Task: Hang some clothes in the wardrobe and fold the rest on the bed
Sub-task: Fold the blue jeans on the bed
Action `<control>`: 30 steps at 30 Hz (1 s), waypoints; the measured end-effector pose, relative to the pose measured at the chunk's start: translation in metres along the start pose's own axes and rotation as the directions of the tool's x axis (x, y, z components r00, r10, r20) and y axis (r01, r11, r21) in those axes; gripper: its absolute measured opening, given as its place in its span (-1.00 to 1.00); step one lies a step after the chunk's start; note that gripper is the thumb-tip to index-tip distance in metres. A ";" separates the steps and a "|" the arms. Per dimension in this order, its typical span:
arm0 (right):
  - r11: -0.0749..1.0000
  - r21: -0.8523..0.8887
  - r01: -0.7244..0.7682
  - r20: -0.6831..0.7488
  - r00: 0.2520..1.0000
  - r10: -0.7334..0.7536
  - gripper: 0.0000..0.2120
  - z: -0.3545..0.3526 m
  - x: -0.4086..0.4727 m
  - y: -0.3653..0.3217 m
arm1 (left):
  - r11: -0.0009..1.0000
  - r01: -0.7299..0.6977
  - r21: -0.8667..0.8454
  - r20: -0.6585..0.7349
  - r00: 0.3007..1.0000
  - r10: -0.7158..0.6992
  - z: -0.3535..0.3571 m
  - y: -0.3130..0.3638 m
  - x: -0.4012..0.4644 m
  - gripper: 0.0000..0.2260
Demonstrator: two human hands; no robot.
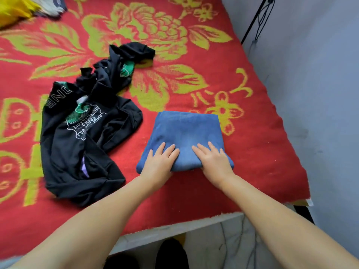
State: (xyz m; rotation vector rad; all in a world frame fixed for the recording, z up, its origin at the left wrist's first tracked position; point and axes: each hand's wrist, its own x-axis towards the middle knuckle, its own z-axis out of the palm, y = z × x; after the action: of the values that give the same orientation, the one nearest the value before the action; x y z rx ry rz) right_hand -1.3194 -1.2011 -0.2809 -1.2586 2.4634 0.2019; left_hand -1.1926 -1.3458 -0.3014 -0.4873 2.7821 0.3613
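While both arms reach forward, left hand (159, 160) and right hand (213, 160) flat, fingers straight, pressing folded blue garment (186, 131)

Blue garment (184, 133), red bedspread (223, 74) (yellow-green flowers)

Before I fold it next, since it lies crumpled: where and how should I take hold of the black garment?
Probably grip the black garment at its broad near end, coming from the bed's near edge with the left hand. That end lies flatter; the far part is twisted into a narrow, bunched strip.
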 end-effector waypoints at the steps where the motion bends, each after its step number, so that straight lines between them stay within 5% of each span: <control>1: 1.000 -0.004 0.001 -0.029 1.000 -0.001 -0.45 -0.020 -0.002 -0.007 | 1.000 -0.005 -0.014 -0.034 0.999 0.004 -0.020 -0.005 -0.004 -0.45; 10: 0.990 -0.078 0.120 -0.071 0.990 -0.125 -0.44 -0.135 -0.047 -0.119 | 0.996 0.023 0.084 -0.128 0.992 -0.012 -0.134 -0.074 -0.114 -0.53; 15: 0.929 -0.110 0.353 -0.046 0.932 -0.360 -0.46 -0.162 -0.064 -0.220 | 0.966 0.233 0.107 -0.140 0.966 -0.218 -0.151 -0.131 -0.221 -0.47; 22: 0.596 -0.296 0.746 0.010 0.627 -0.779 -0.56 -0.182 -0.118 -0.357 | 0.768 0.639 -0.032 -0.253 0.738 -0.625 -0.130 -0.139 -0.403 -0.51; 30: 0.121 -0.350 0.929 0.281 0.228 -0.932 -0.40 -0.131 -0.262 -0.485 | 0.408 0.885 -0.225 -0.116 0.392 -0.913 -0.060 -0.063 -0.609 -0.50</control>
State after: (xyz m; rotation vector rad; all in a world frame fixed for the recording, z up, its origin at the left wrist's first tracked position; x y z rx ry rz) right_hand -0.8226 -1.3284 -0.0413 -2.7569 1.0822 0.4192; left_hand -0.6363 -1.2435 -0.0592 -2.0618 2.1660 0.2034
